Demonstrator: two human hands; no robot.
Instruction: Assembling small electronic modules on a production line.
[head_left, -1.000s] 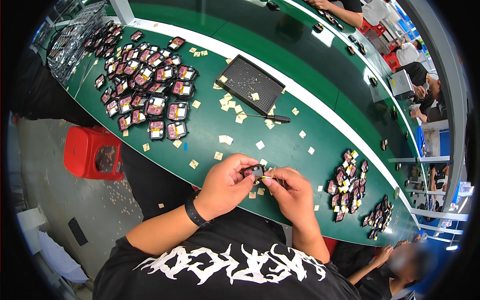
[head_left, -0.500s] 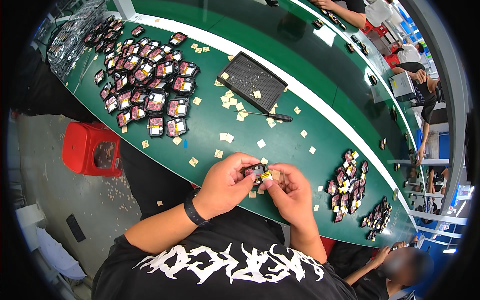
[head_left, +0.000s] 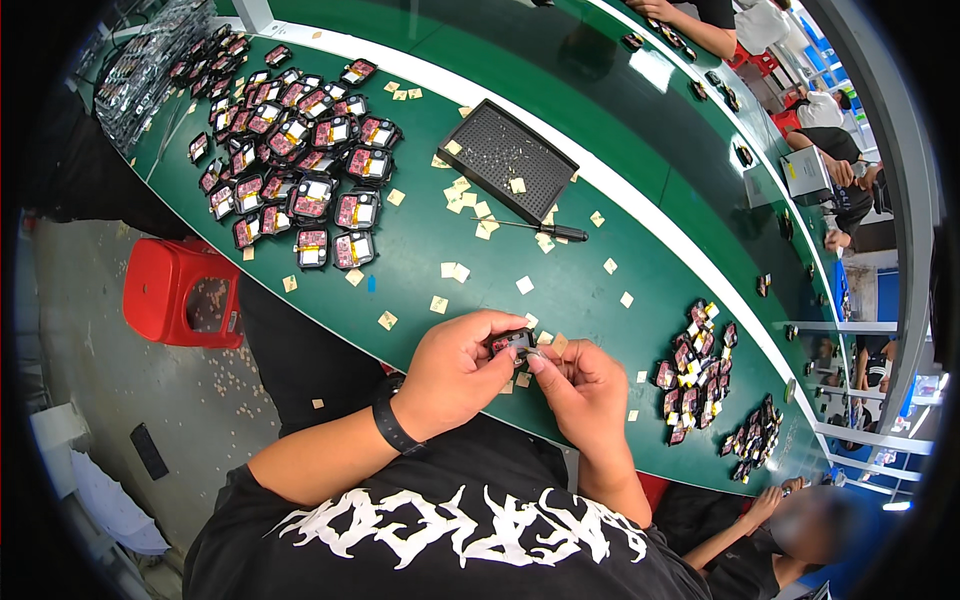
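Near the table's front edge, my left hand is closed around a small black electronic housing with a red circuit board inside. The thumb presses on the near side and the index finger reaches over the far side. My right hand is closed in a pinch at the housing's right edge. Between its thumb and index finger sits a thin pale piece, seen nearly edge-on, probably the small white battery. A beige paper square shows by the right fingertips. The fingers hide part of the housing.
A large heap of similar housings covers the table's left part; smaller heaps lie at right. Beyond my hands are a black perforated tray, a screwdriver and scattered paper squares. A red stool stands at left; co-workers sit nearby.
The white battery with yellow tape, face-up before, has tipped to nearly edge-on between my right fingers. The housing has tilted slightly in my left hand. A far co-worker's outstretched arm has drawn back.
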